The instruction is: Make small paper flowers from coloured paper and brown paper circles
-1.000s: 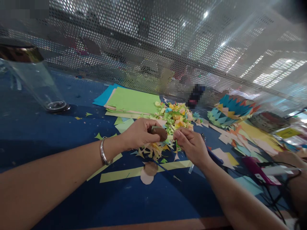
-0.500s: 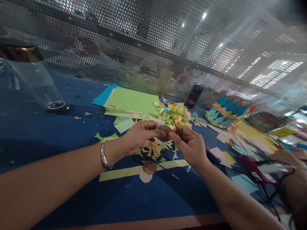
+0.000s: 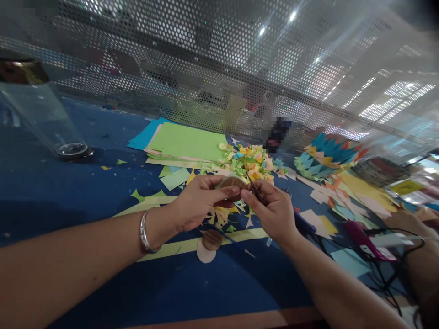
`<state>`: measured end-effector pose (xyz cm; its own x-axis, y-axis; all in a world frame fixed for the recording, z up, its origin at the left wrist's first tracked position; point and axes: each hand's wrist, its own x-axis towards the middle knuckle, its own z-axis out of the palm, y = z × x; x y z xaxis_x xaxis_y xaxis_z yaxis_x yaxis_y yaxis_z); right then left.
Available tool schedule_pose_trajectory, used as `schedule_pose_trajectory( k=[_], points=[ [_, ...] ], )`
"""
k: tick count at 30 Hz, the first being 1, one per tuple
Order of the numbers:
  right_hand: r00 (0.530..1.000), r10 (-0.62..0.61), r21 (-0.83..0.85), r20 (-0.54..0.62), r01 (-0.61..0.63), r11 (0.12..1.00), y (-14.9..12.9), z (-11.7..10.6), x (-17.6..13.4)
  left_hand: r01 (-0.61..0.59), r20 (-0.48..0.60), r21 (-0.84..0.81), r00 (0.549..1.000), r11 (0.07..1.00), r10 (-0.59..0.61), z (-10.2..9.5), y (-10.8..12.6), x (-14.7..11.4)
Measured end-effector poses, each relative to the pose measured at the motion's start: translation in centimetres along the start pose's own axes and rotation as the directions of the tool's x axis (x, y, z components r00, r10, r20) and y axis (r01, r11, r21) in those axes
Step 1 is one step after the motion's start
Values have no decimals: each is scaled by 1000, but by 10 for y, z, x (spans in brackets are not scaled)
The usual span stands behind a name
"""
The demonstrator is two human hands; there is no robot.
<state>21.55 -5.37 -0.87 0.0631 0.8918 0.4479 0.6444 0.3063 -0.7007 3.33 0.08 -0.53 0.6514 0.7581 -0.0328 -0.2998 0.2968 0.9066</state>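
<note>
My left hand (image 3: 197, 203), with a silver bangle at its wrist, pinches a brown round disc (image 3: 233, 183) together with a piece of pale green paper. In my right hand (image 3: 274, 212) are small dark scissors (image 3: 254, 187), their tips pointing up and away. Thumb and fingers of my right hand also meet the near right edge of the disc. Below the hands, another brown disc (image 3: 211, 240) partly covers a pale pink paper circle (image 3: 206, 253), beside a long yellow-green paper strip (image 3: 171, 249). My palms hide part of the paper scraps underneath.
Behind my hands lies a heap of small folded paper pieces (image 3: 254, 160) beside stacked coloured sheets (image 3: 192, 139). A clear bottle (image 3: 44, 112) stands left. Rightward are a pointed paper bowl (image 3: 325, 155), a purple device (image 3: 365, 240) with cables, and another person's arm (image 3: 418, 256).
My left hand has shifted slightly and the disc is turned a little between the fingers. Both hands keep their hold. The whole view has moved slightly.
</note>
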Motion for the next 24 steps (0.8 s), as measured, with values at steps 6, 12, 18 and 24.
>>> schedule_pose_trajectory(
  k=[6,12,18,24],
  points=[
    [1000,-17,-40,-25,16,999,-1,1,3,-31,14,234,999,972,29,-8,2,4],
    [1000,12,7,-12,-12,1000,-6,-3,2,-60,10,143,998,988,60,-7,3,3],
    [997,42,165,63,-52,985,3,-2,2,-59,-4,167,998,984,61,-9,4,4],
    [993,62,256,100,-86,963,12,1,2,-59,27,118,998,991,56,-8,6,5]
  ],
)
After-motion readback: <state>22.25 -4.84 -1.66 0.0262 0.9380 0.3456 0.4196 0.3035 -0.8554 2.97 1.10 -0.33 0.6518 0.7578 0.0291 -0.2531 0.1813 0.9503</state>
